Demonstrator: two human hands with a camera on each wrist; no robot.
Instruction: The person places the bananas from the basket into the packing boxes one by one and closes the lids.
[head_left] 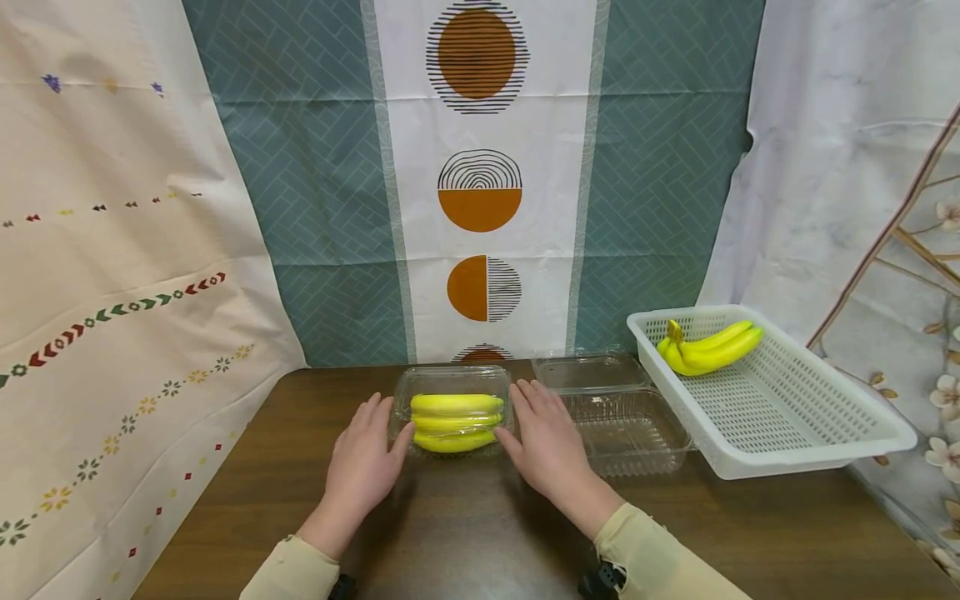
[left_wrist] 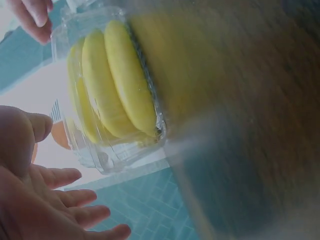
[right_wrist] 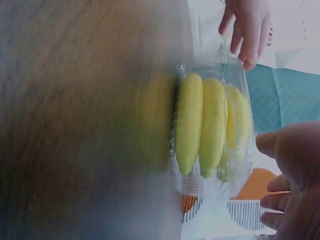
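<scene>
A clear plastic clamshell box (head_left: 408, 387) stands on the table with several yellow bananas (head_left: 456, 423) lying side by side in it. Clear plastic also covers the bananas from above, as both wrist views show. My left hand (head_left: 366, 454) is beside the box's left side, fingers fairly straight and spread. On the opposite side is my right hand (head_left: 550, 437), its fingers extended too. A small gap separates the left palm (left_wrist: 30, 200) from the box in the left wrist view. In the right wrist view, the right hand (right_wrist: 295, 170) likewise holds nothing.
Right of my right hand, an open clear clamshell box (head_left: 622, 425) rests on the wooden table (head_left: 465, 533). Against it stands a white perforated basket (head_left: 810, 392) holding a bunch of bananas (head_left: 708, 348). Patterned cloths (head_left: 315, 167) hang behind and at both sides.
</scene>
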